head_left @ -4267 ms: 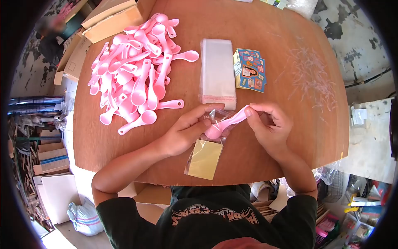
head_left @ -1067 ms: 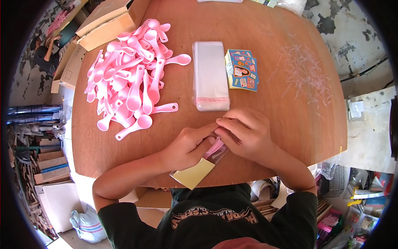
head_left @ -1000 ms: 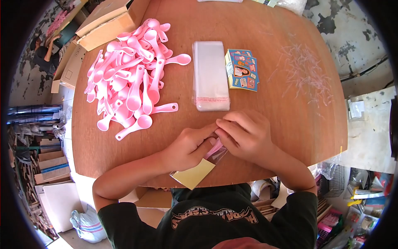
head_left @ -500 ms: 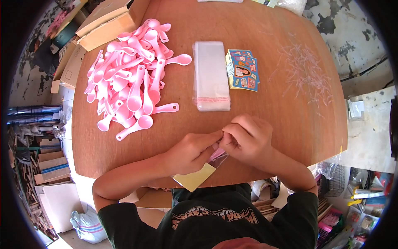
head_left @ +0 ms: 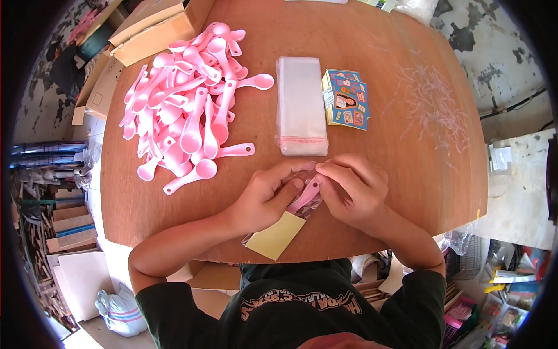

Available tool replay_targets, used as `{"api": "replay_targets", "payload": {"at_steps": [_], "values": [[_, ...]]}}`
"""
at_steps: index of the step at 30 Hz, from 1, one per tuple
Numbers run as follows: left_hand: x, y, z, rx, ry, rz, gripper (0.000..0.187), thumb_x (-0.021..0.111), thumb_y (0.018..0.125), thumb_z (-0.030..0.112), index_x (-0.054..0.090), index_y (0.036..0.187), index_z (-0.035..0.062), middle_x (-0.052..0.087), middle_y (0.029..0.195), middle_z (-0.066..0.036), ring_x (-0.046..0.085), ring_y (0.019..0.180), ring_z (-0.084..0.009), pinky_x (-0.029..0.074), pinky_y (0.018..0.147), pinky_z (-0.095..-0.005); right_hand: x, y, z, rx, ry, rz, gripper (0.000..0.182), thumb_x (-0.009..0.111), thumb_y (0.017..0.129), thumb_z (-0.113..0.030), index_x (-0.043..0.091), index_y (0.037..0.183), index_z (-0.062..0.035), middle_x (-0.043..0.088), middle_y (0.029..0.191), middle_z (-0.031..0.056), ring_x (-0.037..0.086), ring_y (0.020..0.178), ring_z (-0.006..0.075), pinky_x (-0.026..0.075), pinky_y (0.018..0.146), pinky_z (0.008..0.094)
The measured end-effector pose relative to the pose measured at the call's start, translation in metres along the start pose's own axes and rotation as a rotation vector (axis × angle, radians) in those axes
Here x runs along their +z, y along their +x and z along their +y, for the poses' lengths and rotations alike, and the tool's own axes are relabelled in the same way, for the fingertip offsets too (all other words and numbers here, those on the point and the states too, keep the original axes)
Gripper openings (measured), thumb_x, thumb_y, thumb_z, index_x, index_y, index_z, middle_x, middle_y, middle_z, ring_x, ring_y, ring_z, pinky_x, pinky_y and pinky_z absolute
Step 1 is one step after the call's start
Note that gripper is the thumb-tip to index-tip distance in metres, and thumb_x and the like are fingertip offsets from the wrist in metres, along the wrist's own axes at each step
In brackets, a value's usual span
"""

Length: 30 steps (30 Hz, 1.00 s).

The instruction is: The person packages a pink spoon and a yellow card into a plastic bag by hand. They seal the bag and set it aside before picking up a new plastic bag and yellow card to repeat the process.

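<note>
Both hands meet over the near edge of the tabletop (head_left: 407,174). The left hand (head_left: 261,198) and right hand (head_left: 351,189) pinch a clear bag (head_left: 302,205) holding a pink spoon (head_left: 307,195) (its handle pokes up between the fingertips). A yellow card (head_left: 276,235) lies below the left hand; the spoon pile (head_left: 186,104) sits well apart.
</note>
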<state>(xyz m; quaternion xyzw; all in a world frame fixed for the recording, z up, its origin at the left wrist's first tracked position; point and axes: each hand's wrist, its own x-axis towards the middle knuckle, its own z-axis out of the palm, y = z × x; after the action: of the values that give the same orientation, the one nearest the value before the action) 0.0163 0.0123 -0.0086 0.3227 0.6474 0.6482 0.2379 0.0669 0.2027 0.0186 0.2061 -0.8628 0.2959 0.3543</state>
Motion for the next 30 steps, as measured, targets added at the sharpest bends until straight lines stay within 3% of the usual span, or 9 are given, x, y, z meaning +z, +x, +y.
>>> {"api": "replay_targets", "payload": {"at_steps": [6,10,12,15,19,21,25,28,30], "values": [[0.0,0.0,0.009,0.025,0.201,-0.037,0.033,0.05,0.092,-0.002,0.055,0.125,-0.0025,0.063,0.075,-0.012,0.055,0.066,-0.0061,0.046,0.059,-0.025,0.003,-0.002,0.002,-0.061,-0.077,-0.024,0.019,0.074,0.068,-0.006,0.067,0.086,-0.0054,0.059,0.08,0.004,0.061,0.061,0.018,0.046,0.05,0.029],[0.002,-0.001,0.016,0.016,0.232,-0.04,0.035,0.053,0.089,-0.002,0.055,0.124,-0.0026,0.061,0.072,-0.014,0.055,0.062,-0.0093,0.045,0.056,-0.0272,0.004,-0.005,0.001,-0.072,-0.155,-0.075,0.019,0.073,0.068,-0.008,0.067,0.085,-0.0051,0.058,0.08,0.0029,0.06,0.061,0.0167,0.043,0.049,0.0285],[0.003,-0.001,0.021,0.006,0.286,-0.077,0.027,0.052,0.087,-0.004,0.055,0.114,-0.0052,0.061,0.079,-0.022,0.063,0.067,-0.036,0.049,0.06,-0.0366,0.003,-0.006,-0.001,-0.101,-0.226,-0.121,0.02,0.072,0.066,-0.01,0.066,0.084,-0.0037,0.056,0.08,0.0029,0.057,0.06,0.0156,0.039,0.048,0.0283],[0.006,-0.001,0.019,0.072,0.315,-0.089,0.022,0.052,0.087,-0.004,0.055,0.109,-0.0056,0.06,0.081,-0.023,0.061,0.072,-0.0405,0.049,0.061,-0.0397,0.001,-0.007,-0.004,-0.12,-0.253,-0.153,0.022,0.071,0.064,-0.011,0.065,0.084,-0.0029,0.054,0.078,0.0026,0.054,0.058,0.0149,0.037,0.047,0.0281],[0.007,-0.003,0.015,0.101,0.339,-0.083,0.021,0.054,0.087,-0.003,0.055,0.108,-0.006,0.061,0.084,-0.023,0.062,0.075,-0.0405,0.049,0.062,-0.0411,-0.003,-0.005,-0.007,-0.136,-0.26,-0.184,0.022,0.07,0.063,-0.011,0.064,0.082,-0.0025,0.051,0.075,0.0027,0.053,0.057,0.0149,0.037,0.048,0.0283],[0.007,-0.003,0.01,0.196,0.383,-0.084,0.025,0.052,0.085,-0.006,0.057,0.109,-0.0057,0.061,0.076,-0.018,0.063,0.065,-0.0313,0.049,0.057,-0.0347,-0.003,-0.004,-0.006,-0.131,-0.24,-0.174,0.017,0.069,0.063,-0.009,0.062,0.077,-0.0039,0.05,0.074,0.0027,0.052,0.055,0.0153,0.037,0.046,0.0284],[0.006,-0.006,0.006,0.216,0.366,-0.092,0.028,0.052,0.084,-0.006,0.056,0.112,-0.0055,0.061,0.077,-0.018,0.064,0.066,-0.0312,0.049,0.059,-0.0348,0.0,-0.006,-0.004,-0.078,-0.188,-0.14,0.014,0.067,0.061,-0.005,0.058,0.072,-0.0054,0.049,0.07,0.0037,0.051,0.051,0.0163,0.037,0.043,0.0289],[0.003,-0.004,0.008,0.22,0.312,-0.104,0.034,0.052,0.085,-0.006,0.055,0.119,-0.005,0.063,0.08,-0.019,0.065,0.07,-0.0314,0.051,0.062,-0.0345,0.002,-0.005,-0.003,0.081,-0.003,-0.092,0.014,0.066,0.06,-0.001,0.055,0.069,-0.006,0.049,0.066,0.0052,0.052,0.049,0.018,0.04,0.042,0.0295],[0.0,-0.001,0.015,0.115,0.257,-0.175,0.045,0.048,0.08,-0.01,0.051,0.125,-0.0063,0.064,0.091,-0.022,0.066,0.079,-0.0356,0.053,0.07,-0.0385,0.001,-0.004,-0.004,0.246,0.161,-0.07,0.015,0.065,0.061,0.002,0.055,0.069,-0.006,0.051,0.065,0.0063,0.053,0.049,0.0189,0.043,0.044,0.0296]]}}
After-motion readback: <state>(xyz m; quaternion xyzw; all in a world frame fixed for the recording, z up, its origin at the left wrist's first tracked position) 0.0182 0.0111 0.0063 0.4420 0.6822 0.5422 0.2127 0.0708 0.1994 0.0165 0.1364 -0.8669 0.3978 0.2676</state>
